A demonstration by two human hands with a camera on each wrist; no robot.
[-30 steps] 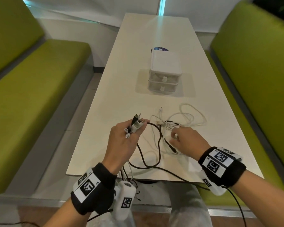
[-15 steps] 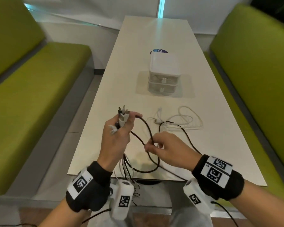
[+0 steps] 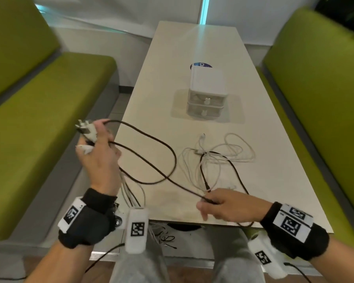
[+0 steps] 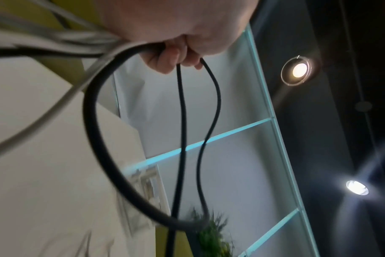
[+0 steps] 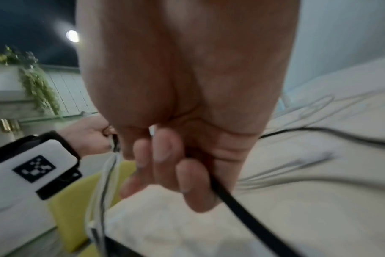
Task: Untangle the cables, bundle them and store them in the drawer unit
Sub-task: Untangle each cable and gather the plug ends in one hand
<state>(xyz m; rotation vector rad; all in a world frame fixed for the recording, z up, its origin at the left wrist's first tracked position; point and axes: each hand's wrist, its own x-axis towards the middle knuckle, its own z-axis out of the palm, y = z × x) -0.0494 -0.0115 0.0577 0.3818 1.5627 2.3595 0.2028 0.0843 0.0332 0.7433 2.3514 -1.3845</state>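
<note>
Head view, looking down a long white table (image 3: 274, 180) between two green benches.

Left hand (image 3: 99, 158), left of centre in the frame, is raised off the table's left edge with fingers curled around a bunch of cable ends; several plugs (image 3: 86, 130) stick out above the knuckles, too blurred to count exactly. In the left wrist view its fingers (image 4: 165, 57) close on a dark cable (image 4: 180, 121) and pale strands.

Right hand (image 3: 229, 207), lower centre right, pinches the dark cable (image 3: 155, 168) between thumb and fingers at the table's near edge. The cable runs in a big loop from left hand to right, then curves on into the pile.

That pile, white cable (image 3: 229, 156) crossed by the dark one, lies loose in the middle of the frame, right of the loop. I can't tell whether it is one white cable or two.

The drawer unit (image 3: 206, 94) stands upper centre, farther up the table, well apart from the cables. It has two drawers, both closed.

Progress, as I judge it: early. Untangling is under way, with the dark cable being drawn clear. No cable looks bundled, none is stored, no drawer is open. Strands hang below the table edge.

Counts: two hands, one dark cable, one drawer unit, two drawers, two benches.
</note>
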